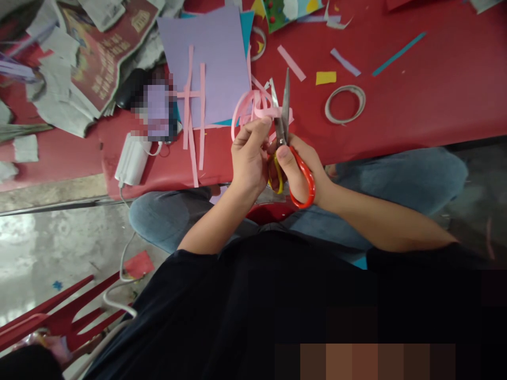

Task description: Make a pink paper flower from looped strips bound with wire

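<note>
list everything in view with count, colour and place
Scissors: 1, silver, red and yellow, centre
Looped strips: several, pink, centre
Purple sheet: 1, purple, upper centre
Loose strips: several, pink, over the purple sheet
Teal sheet: 1, teal, beneath purple sheet
Rings: 2, off-white, right of the sheets
Yellow rectangle: 1, yellow, right of centre
Blue strip: 1, blue, upper right
Table: 1, red, across the top
Scraps: many, mixed colours, on table
Newspapers: several, grey and red, upper left
White box: 1, white, left table edge
Chair: 1, red, lower left
Jeans: 1 pair, blue, below the table
Shirt: 1, black, bottom
Left hand: 1, centre, holding looped strips
Right hand: 1, centre, holding scissors
</note>
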Action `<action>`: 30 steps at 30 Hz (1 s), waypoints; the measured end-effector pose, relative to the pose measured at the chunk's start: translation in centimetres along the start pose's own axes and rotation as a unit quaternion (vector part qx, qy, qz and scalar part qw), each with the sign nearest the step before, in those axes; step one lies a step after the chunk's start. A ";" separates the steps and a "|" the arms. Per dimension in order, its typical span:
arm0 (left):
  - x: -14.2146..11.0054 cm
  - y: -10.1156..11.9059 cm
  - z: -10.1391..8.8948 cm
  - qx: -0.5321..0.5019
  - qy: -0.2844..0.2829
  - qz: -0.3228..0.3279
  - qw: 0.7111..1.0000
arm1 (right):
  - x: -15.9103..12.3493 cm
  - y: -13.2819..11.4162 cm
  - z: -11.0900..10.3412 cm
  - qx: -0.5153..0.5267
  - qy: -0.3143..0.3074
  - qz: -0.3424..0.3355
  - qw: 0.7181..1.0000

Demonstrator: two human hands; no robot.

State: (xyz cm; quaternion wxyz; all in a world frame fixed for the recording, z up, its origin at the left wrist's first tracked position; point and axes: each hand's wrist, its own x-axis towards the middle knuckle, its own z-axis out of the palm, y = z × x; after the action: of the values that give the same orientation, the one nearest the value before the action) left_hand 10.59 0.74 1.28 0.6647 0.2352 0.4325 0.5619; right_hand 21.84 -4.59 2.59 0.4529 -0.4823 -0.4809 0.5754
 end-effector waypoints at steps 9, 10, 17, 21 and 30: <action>0.1 0.0 0.0 -0.006 0.016 -0.026 1.000 | 0.0 0.3 -0.1 -0.007 0.004 0.015 1.000; 0.2 0.0 0.0 -0.007 0.015 -0.024 1.000 | 0.0 0.3 -0.1 -0.009 0.006 0.012 1.000; 0.3 0.1 0.2 0.020 0.028 -0.026 0.999 | 0.0 0.5 0.1 -0.005 0.017 0.012 1.000; 0.2 0.1 0.1 -0.001 0.012 -0.025 1.000 | 0.0 0.7 0.1 -0.012 0.025 0.011 1.000; 1.3 -0.1 -0.7 -0.001 -0.032 -0.030 0.999 | 0.1 1.0 0.3 0.008 0.030 0.028 0.999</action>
State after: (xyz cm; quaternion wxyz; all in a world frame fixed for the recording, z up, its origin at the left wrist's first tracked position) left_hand 10.05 1.82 0.41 0.6946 0.2397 0.4176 0.5345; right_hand 21.50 -4.66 1.61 0.4544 -0.5094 -0.4487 0.5769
